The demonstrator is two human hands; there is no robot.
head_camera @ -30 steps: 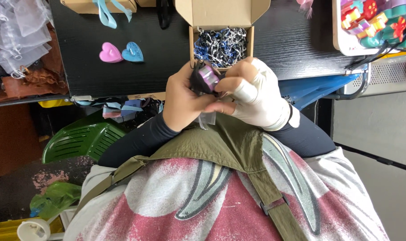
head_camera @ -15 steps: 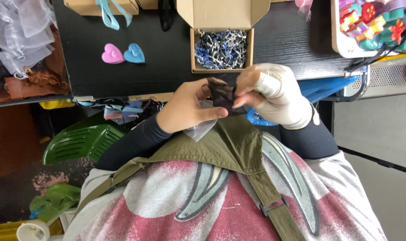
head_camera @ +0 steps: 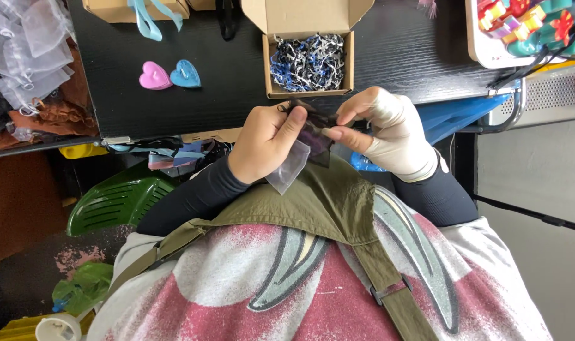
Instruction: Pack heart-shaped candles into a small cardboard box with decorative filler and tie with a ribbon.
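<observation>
My left hand (head_camera: 265, 142) and my right hand (head_camera: 385, 129), which wears a pale wrap, together pinch a small dark sheer pouch (head_camera: 314, 129) just in front of the black table's (head_camera: 224, 95) near edge. A clear plastic wrapper (head_camera: 287, 169) hangs below my left hand. An open cardboard box (head_camera: 308, 60) filled with blue, black and white shredded paper stands on the table right behind my hands.
A pink heart (head_camera: 153, 77) and a blue heart (head_camera: 185, 74) lie on the table at left. A white tray of coloured items (head_camera: 527, 28) is at the far right. Sheer pouches (head_camera: 22, 50) pile at left. A green plastic chair (head_camera: 120, 202) stands below.
My hands have drawn slightly apart and lowered a little from the box, and the dark pouch is now stretched between them instead of bunched in my fingers.
</observation>
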